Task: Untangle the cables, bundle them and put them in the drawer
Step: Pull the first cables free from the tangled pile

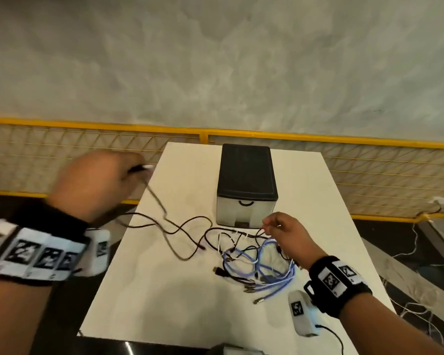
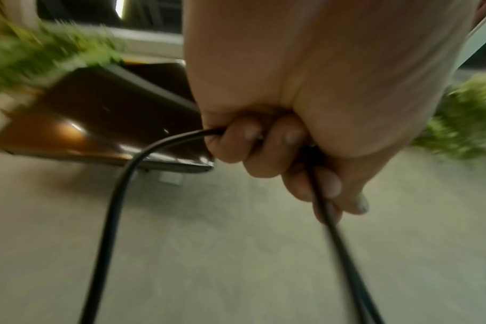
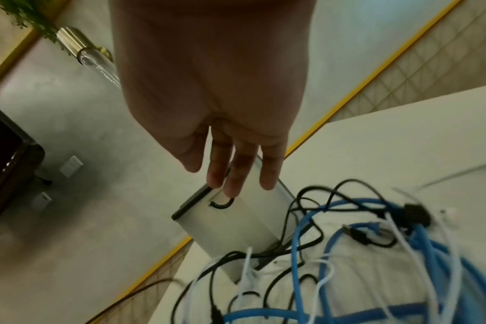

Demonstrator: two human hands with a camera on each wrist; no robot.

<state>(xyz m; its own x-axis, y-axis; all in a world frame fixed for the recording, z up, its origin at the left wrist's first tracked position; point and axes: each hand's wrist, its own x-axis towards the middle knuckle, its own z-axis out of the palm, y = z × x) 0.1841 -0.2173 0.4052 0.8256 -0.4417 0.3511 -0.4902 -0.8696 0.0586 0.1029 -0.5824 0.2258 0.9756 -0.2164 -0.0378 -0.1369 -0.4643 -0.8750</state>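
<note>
Left hand clenched round a thin black cable, raised left of the black-topped grey drawer box. Right hand hovers released, fingers slack, in front of the box, over the tangled heap of blue, white and black cables on the white bench. Drawer looks closed. Risk: the black cable runs into the heap; pulling with the heap unpinned could tighten knots or drag it off the bench.

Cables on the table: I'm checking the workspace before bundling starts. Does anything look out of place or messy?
Yes. The blue, black and white cables lie knotted together in front of the closed drawer box. One black cable is stretched off the pile by the left hand, past the table edge.
</note>
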